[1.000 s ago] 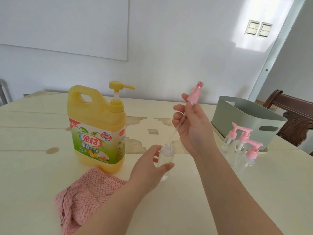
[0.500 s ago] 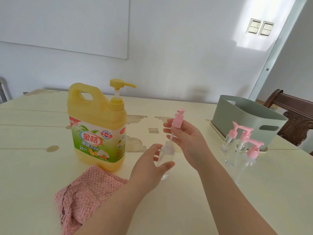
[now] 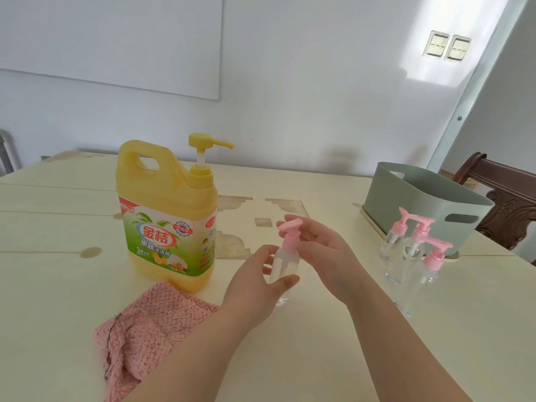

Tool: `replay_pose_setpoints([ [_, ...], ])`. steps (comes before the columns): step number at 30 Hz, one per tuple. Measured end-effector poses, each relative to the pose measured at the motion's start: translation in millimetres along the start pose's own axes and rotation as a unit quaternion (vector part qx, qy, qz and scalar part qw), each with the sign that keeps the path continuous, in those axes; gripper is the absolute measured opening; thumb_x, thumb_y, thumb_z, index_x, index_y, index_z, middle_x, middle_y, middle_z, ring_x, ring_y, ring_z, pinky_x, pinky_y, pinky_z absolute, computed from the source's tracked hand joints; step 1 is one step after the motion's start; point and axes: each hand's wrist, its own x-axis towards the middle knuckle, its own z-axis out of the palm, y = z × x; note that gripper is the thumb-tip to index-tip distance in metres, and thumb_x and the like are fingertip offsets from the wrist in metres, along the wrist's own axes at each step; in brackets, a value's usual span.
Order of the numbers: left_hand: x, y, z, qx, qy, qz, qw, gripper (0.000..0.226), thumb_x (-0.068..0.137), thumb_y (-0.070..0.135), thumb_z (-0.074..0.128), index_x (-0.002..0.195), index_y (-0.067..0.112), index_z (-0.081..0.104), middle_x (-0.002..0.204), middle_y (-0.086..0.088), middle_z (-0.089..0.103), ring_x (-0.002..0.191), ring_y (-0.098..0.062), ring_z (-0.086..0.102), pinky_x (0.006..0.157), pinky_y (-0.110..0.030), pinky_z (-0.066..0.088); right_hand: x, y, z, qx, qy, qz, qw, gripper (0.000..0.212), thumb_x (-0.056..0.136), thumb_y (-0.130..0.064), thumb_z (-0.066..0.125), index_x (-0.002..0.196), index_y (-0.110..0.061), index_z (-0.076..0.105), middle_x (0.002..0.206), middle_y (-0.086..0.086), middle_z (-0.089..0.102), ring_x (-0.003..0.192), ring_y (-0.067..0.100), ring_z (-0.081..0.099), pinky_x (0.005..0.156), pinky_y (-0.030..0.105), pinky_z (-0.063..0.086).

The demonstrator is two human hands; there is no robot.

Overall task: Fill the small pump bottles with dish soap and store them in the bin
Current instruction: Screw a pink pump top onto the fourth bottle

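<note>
Change since earlier: our right hand (image 3: 322,253) has come down from above the table, and the pink plastic pump head (image 3: 288,232) it carried, with its dip tube, now sits in the neck of the small clear plastic bottle (image 3: 282,266); everything else on the table lies as it did.
Head view, left hand: our left hand (image 3: 255,288) wraps thumb and fingers around the body of the clear bottle, which stands upright on the pale yellow table (image 3: 58,280).
Head view, right hand: our fingers close on the pump head from the right, pinching its top and collar.
Head view, bottle contents: we cannot tell whether any soap is inside it.
Head view, soap jug: we see the large yellow dish-soap jug with a handle and yellow pump (image 3: 166,216) standing to the left of our hands, apart from them.
Head view, cloth: we see a pink knitted cloth (image 3: 145,332) lying crumpled just in front of the jug, partly under our left forearm.
Head view, other bottles: three more clear bottles with pink pumps (image 3: 414,253) stand clustered to the right, just in front of the grey-green plastic bin with cut-out handles (image 3: 420,198).
Head view, bin: it sits at the table's far right; its inside is hidden from us.
</note>
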Motion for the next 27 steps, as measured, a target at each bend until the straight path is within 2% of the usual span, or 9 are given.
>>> replay_pose_setpoints([
  [5,0.8,-0.5,0.5,-0.008,0.0,-0.005,1.0,0.039,0.078,0.04,0.071,0.108,0.042,0.047,0.104,0.024,0.056,0.094,0.006,0.052,0.072,-0.016,0.041,-2.4,-1.5,-0.1,-0.024,0.023,-0.038,0.999,0.022,0.089,-0.006,0.063,0.107,-0.014,0.072,0.101,-0.002,0.072,0.103,0.009,0.063,0.084,0.022,0.051],
  [9,1.2,-0.1,1.1,-0.004,0.0,-0.005,1.0,0.041,0.078,0.041,0.071,0.111,0.042,0.046,0.107,0.024,0.056,0.095,0.006,0.052,0.073,-0.016,0.041,1.0,2.1,1.5,-0.059,0.067,-0.03,0.996,0.032,0.081,-0.003,0.073,0.109,-0.018,0.069,0.084,-0.008,0.067,0.084,0.006,0.063,0.082,0.026,0.05],
  [11,0.7,0.0,0.9,-0.003,0.0,-0.003,1.0,0.04,0.078,0.042,0.07,0.109,0.043,0.046,0.106,0.024,0.056,0.095,0.006,0.052,0.074,-0.018,0.043,1.2,4.0,1.7,-0.039,0.056,-0.021,0.997,0.043,0.079,-0.003,0.073,0.118,-0.018,0.062,0.094,-0.01,0.071,0.093,0.008,0.065,0.084,0.027,0.052],
  [13,0.2,-0.6,0.4,-0.003,0.002,-0.004,1.0,0.04,0.078,0.041,0.071,0.108,0.043,0.045,0.105,0.024,0.055,0.095,0.005,0.053,0.076,-0.021,0.044,-0.9,2.6,0.8,0.024,0.036,-0.014,0.999,0.055,0.079,-0.005,0.068,0.131,-0.017,0.052,0.11,0.0,0.072,0.106,0.014,0.066,0.083,0.025,0.053],
  [15,0.3,-1.9,0.8,-0.004,0.003,-0.004,1.0,0.04,0.078,0.041,0.071,0.11,0.042,0.046,0.107,0.024,0.056,0.095,0.005,0.053,0.076,-0.021,0.044,-2.5,0.9,0.0,0.04,0.047,-0.011,0.998,0.063,0.077,-0.007,0.069,0.134,-0.02,0.047,0.106,0.008,0.074,0.106,0.018,0.067,0.08,0.025,0.054],
  [18,0.6,-2.3,1.3,-0.002,0.002,-0.003,1.0,0.042,0.078,0.042,0.071,0.113,0.041,0.047,0.107,0.023,0.056,0.095,0.007,0.052,0.074,-0.018,0.043,0.6,3.4,0.6,0.007,0.08,-0.015,0.997,0.069,0.076,0.004,0.074,0.135,-0.021,0.046,0.093,0.001,0.073,0.095,0.015,0.07,0.081,0.029,0.054],
  [20,0.4,-2.2,0.8,-0.004,0.003,-0.002,1.0,0.042,0.078,0.041,0.07,0.113,0.04,0.048,0.107,0.023,0.057,0.095,0.007,0.052,0.074,-0.017,0.042,2.1,4.9,-0.5,-0.008,0.07,-0.011,0.997,0.076,0.073,0.004,0.078,0.136,-0.023,0.044,0.097,-0.002,0.071,0.094,0.014,0.069,0.084,0.031,0.054],
  [23,0.4,-2.1,0.5,-0.001,0.002,0.001,1.0,0.041,0.077,0.042,0.07,0.112,0.04,0.048,0.107,0.023,0.057,0.096,0.005,0.053,0.076,-0.02,0.043,-0.7,-0.8,-5.0,0.008,0.028,-0.005,1.0,0.078,0.075,-0.009,0.077,0.14,-0.027,0.037,0.114,-0.002,0.071,0.108,0.014,0.066,0.085,0.028,0.054],
  [27,1.2,-3.9,1.6,-0.002,0.003,-0.002,1.0,0.043,0.077,0.043,0.07,0.113,0.04,0.048,0.108,0.022,0.057,0.096,0.005,0.053,0.076,-0.019,0.043,-1.6,-1.5,-6.5,-0.007,0.043,-0.012,0.999,0.072,0.074,-0.015,0.071,0.139,-0.022,0.041,0.107,0.007,0.073,0.103,0.019,0.068,0.089,0.03,0.053],
])
